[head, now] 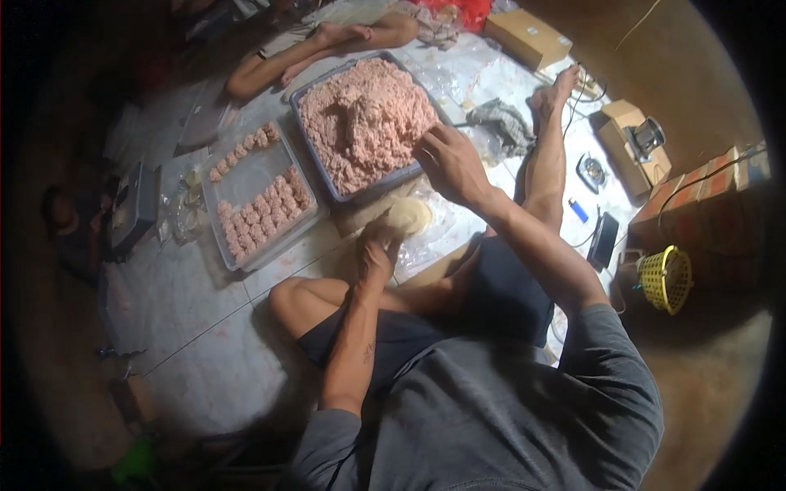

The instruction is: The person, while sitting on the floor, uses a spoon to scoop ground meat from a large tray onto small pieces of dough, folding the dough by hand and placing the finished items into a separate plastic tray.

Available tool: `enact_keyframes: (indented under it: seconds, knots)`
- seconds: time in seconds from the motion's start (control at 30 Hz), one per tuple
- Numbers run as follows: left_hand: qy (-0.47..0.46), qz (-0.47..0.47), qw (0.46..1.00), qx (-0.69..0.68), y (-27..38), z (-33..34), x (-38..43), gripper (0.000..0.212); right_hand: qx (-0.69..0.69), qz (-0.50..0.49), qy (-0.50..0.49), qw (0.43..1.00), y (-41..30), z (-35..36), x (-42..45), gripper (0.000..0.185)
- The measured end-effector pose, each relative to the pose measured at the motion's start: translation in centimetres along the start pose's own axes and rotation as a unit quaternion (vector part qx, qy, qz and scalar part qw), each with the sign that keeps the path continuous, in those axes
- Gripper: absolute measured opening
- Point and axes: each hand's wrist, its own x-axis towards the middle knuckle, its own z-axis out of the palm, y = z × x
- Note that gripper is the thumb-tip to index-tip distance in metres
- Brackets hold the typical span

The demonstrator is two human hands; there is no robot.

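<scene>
My left hand (pixel 376 248) is at a stack of round, pale dough wrappers (pixel 412 216), its fingers blurred and bent at the near left side; whether it grips one cannot be told. Above and to the right, my right hand (pixel 447 161) is at the right rim of a blue-grey tub (pixel 344 197) heaped with pink minced meat (pixel 368 123). Its fingers curl downward and their tips are partly hidden. Left of the tub stands a clear plastic container (pixel 245 265) with rows of small meat-filled pieces (pixel 264 215) along the near side and one row along the far side.
A yellow plastic basket (pixel 665 280), a blue lighter (pixel 578 210), an ashtray (pixel 592 172) and cardboard boxes (pixel 528 38) lie to the right. A grey cloth (pixel 502 126) rests near my outstretched leg. Another person's legs (pixel 325 52) are beyond the tub; another person (pixel 70 227) is at far left.
</scene>
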Motion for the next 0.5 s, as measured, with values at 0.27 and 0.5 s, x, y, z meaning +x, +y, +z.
enact_keyframes:
  seconds: [0.27, 0.5]
  knots:
    - [-0.109, -0.348, 0.874, -0.321, 0.8, -0.5, 1.7, 0.018, 0.302, 0.389, -0.12, 0.862, -0.8, 4.6, -13.8, 0.03]
    - [-0.123, -0.424, 0.825, -0.354, 1.3, 1.4, 1.5, 0.018, 0.379, 0.389, -0.207, 0.814, 1.3, 5.1, -12.3, 0.026]
